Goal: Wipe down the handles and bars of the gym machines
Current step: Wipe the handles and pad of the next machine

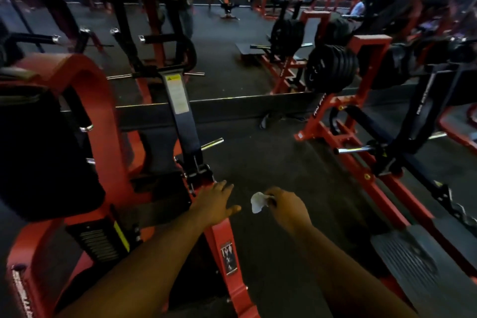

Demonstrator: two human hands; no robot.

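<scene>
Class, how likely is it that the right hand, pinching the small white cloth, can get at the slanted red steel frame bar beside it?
Probably yes. The right hand holds the white cloth just right of the red bar, with only bare floor between; the left hand covers the bar's upper part.

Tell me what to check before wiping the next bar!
1. Wipe in grip: ok, the right hand pinches it.
2. Left hand free: ok, open, resting on the red frame.
3. Wipe touching a bar: not ok, it hangs over the floor.
4. Bar in sight: ok, chrome peg ahead.
5. Wipe still clean: cannot tell.
</scene>
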